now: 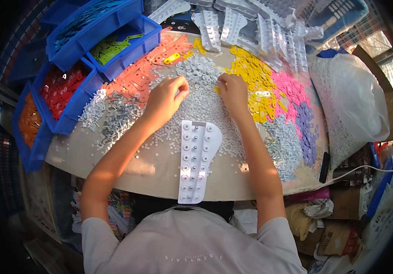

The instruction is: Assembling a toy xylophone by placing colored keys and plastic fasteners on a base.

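Hands meet over the washers [196,98] heaped at the desk's [160,169] middle: left hand [164,98] with fingers curled nearly closed, pinching among them; right hand [233,91] likewise bunched, fingertips down in the pile. What either grips is too small to tell. White tray [196,160] lies between the forearms, reaching the near edge.

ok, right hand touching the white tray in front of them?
Apart. The head view shows the right hand up in the pile of small white washers, with a washer-strewn stretch of table between it and the white tray.
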Motion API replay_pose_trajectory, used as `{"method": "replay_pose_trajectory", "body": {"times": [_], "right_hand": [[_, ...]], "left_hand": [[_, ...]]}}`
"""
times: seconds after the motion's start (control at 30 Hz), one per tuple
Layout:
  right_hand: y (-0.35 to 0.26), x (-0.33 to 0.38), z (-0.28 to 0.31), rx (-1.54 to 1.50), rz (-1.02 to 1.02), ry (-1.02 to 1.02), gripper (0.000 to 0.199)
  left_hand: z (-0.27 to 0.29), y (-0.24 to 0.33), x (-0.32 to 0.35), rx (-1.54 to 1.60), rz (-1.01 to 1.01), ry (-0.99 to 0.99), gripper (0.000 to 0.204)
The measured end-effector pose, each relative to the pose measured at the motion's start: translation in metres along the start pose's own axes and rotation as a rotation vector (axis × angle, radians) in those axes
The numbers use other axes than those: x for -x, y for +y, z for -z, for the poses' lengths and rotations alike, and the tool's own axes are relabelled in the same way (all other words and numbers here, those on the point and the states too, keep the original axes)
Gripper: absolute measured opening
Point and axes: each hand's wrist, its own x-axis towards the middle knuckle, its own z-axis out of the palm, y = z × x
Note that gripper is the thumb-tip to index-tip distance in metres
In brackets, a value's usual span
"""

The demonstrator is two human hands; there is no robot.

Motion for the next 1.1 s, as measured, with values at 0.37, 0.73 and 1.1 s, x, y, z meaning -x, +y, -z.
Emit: {"method": "replay_pose_trajectory", "body": {"times": [0.37,0.73,1.1], "right_hand": [[-0.008,0.004,-0.006,-0.168,-0.147,-0.066,0.007],[-0.113,0.141,0.103,-0.504,-0.16,-0.349,0.011],[-0.116,0.174,0.091,-0.5,-0.168,-0.357,0.01]], "left_hand": [[0.04,0.045,0.118,0.449,0.099,-0.288,0.013],[0.03,0.06,0.144,0.403,0.08,-0.314,0.01],[0.018,0.063,0.148,0.342,0.027,-0.195,0.011]]}}
